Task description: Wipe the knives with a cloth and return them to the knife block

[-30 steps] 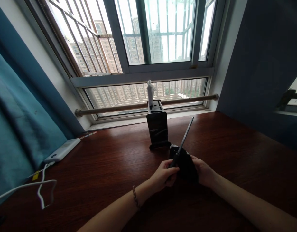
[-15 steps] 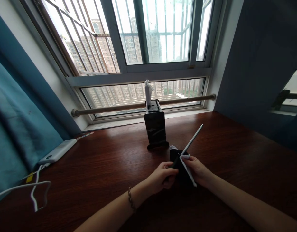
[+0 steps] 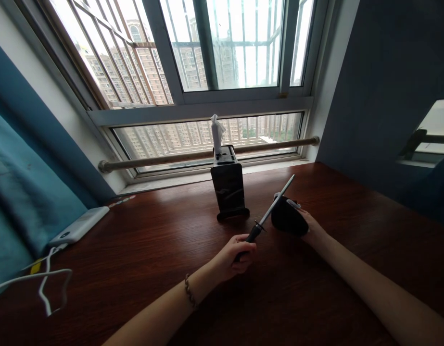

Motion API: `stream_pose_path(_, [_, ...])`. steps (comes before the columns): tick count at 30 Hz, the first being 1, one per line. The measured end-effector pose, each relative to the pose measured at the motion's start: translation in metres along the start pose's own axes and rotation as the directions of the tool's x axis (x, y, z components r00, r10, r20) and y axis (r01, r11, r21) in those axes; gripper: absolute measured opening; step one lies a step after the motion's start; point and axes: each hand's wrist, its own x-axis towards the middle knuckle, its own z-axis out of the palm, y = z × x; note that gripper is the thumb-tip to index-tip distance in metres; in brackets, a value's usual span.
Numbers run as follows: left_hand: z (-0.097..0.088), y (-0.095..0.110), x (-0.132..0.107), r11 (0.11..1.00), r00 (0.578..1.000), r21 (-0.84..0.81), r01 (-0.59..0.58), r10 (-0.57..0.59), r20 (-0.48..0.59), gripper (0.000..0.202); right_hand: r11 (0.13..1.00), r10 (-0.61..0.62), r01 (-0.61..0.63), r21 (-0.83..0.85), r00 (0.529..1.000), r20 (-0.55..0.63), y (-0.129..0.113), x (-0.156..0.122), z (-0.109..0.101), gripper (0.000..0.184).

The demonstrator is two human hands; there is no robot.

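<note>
My left hand (image 3: 236,257) is closed round the black handle of a small katana-like sword (image 3: 255,232). Its thin pale blade slants up and to the right from a small guard. To the right of the blade, my right hand (image 3: 313,228) grips a black piece with pale edges (image 3: 289,217), perhaps a pouch or folded cloth. Most of the fingers of that hand are hidden behind the black piece. From my viewpoint the blade's upper part passes in front of the black piece's left edge; whether they touch I cannot tell.
A black stand (image 3: 229,192) with a tissue box behind it stands near the window on the brown wooden table (image 3: 153,240). At the left lie a white power strip or adapter (image 3: 79,226) and a white cable (image 3: 44,288). A rail (image 3: 164,160) crosses the window.
My hands have moved apart. The left drew the sword down and leftward, bringing its handle into view. The right moved up and rightward with the black piece, which has turned.
</note>
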Motion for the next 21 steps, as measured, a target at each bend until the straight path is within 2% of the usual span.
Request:
stream_pose_path(1, [-0.001, -0.001, 0.0, 1.0, 1.0, -0.012, -0.001, 0.001, 0.002, 0.018, 0.998, -0.016, 0.017, 0.056, 1.0, -0.026, 0.0, 0.002, -0.002, 0.038])
stream_pose_path(3, [-0.003, -0.002, 0.001, 0.999, 0.999, -0.03, 0.02, -0.02, 0.028, 0.02, 0.996, 0.045, -0.045, 0.075, 0.999, -0.002, 0.006, -0.003, 0.002, 0.035])
stream_pose_path(6, [-0.002, -0.002, 0.002, 0.994, 0.991, 0.016, 0.105, -0.106, 0.084, 0.024, 0.984, 0.177, -0.171, -0.049, 0.966, 0.186, 0.019, -0.025, 0.019, 0.028])
stream_pose_path(8, [0.0, -0.003, 0.002, 0.984, 0.98, 0.091, 0.15, -0.16, 0.115, 0.024, 0.971, 0.235, -0.218, -0.096, 0.941, 0.242, 0.026, -0.037, 0.029, 0.026])
stream_pose_path(10, [0.004, -0.005, 0.002, 0.97, 0.979, 0.184, 0.157, -0.177, 0.098, 0.022, 0.962, 0.266, -0.239, -0.131, 0.931, 0.251, 0.028, -0.043, 0.034, 0.027])
stream_pose_path(12, [0.006, -0.008, 0.002, 0.93, 0.993, 0.351, 0.11, -0.122, 0.012, 0.019, 0.957, 0.275, -0.236, -0.169, 0.925, 0.263, 0.026, -0.043, 0.034, 0.028])
stream_pose_path(13, [0.007, -0.01, 0.002, 0.876, 0.999, 0.48, 0.051, -0.036, -0.039, 0.016, 0.955, 0.274, -0.229, -0.187, 0.923, 0.27, 0.023, -0.042, 0.033, 0.028])
stream_pose_path(14, [0.006, -0.011, 0.002, 0.782, 0.995, 0.623, -0.019, 0.078, -0.068, 0.013, 0.954, 0.271, -0.221, -0.203, 0.923, 0.272, 0.021, -0.041, 0.032, 0.029])
stream_pose_path(16, [0.002, -0.01, 0.002, 0.495, 0.948, 0.86, -0.127, 0.314, -0.041, 0.006, 0.956, 0.255, -0.203, -0.212, 0.932, 0.257, 0.018, -0.038, 0.031, 0.029])
stream_pose_path(17, [0.0, -0.009, 0.001, 0.354, 0.917, 0.924, -0.144, 0.398, -0.009, 0.003, 0.96, 0.238, -0.191, -0.204, 0.941, 0.242, 0.017, -0.037, 0.03, 0.029])
stream_pose_path(18, [-0.002, -0.007, 0.001, 0.253, 0.895, 0.957, -0.142, 0.445, 0.015, 0.003, 0.966, 0.217, -0.176, -0.191, 0.951, 0.222, 0.016, -0.037, 0.03, 0.03])
stream_pose_path(19, [-0.003, -0.005, 0.0, 0.205, 0.888, 0.97, -0.128, 0.46, 0.02, 0.005, 0.97, 0.2, -0.165, -0.178, 0.958, 0.203, 0.015, -0.036, 0.03, 0.03])
stream_pose_path(20, [-0.002, -0.003, 0.0, 0.203, 0.89, 0.972, -0.118, 0.456, 0.013, 0.005, 0.973, 0.191, -0.16, -0.168, 0.964, 0.186, 0.015, -0.035, 0.03, 0.03])
stream_pose_path(21, [-0.001, -0.001, 0.0, 0.254, 0.903, 0.961, -0.112, 0.429, -0.008, 0.003, 0.974, 0.188, -0.161, -0.161, 0.968, 0.169, 0.014, -0.034, 0.03, 0.029])
